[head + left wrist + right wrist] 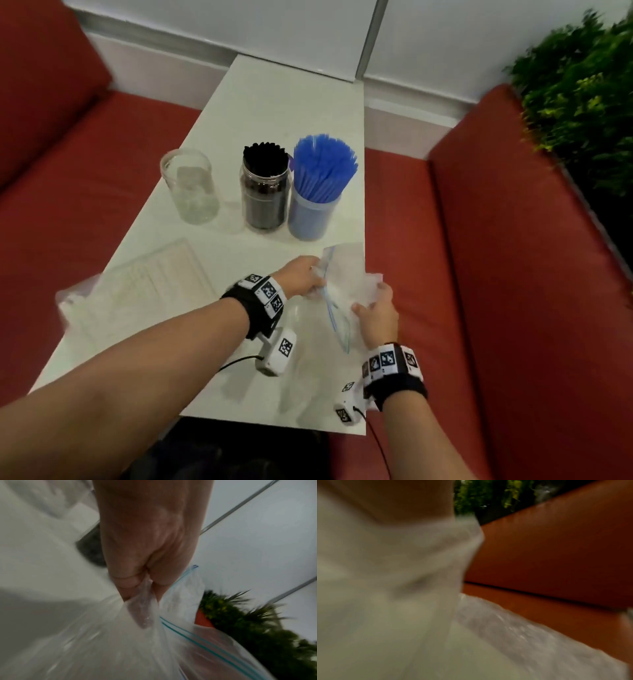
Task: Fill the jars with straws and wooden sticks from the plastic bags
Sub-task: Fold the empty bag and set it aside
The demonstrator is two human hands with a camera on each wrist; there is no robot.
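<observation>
Both my hands hold a clear zip bag (346,281) with a blue seal strip at the table's right edge; it looks crumpled and I see nothing inside it. My left hand (303,279) grips its left side, the plastic (120,635) bunched in the fingers (125,580). My right hand (375,313) grips the right side, where blurred plastic (393,588) fills the wrist view. Behind stand three jars: an empty clear jar (190,186), a jar of black straws (265,188), and a jar of blue straws (318,192). A flat bag of pale wooden sticks (150,281) lies at left.
The narrow white table (274,102) runs between two red sofa seats (513,274). A green plant wall (589,102) rises at right. White wrist cameras (279,353) hang under both forearms, with a black cable near the table's front edge.
</observation>
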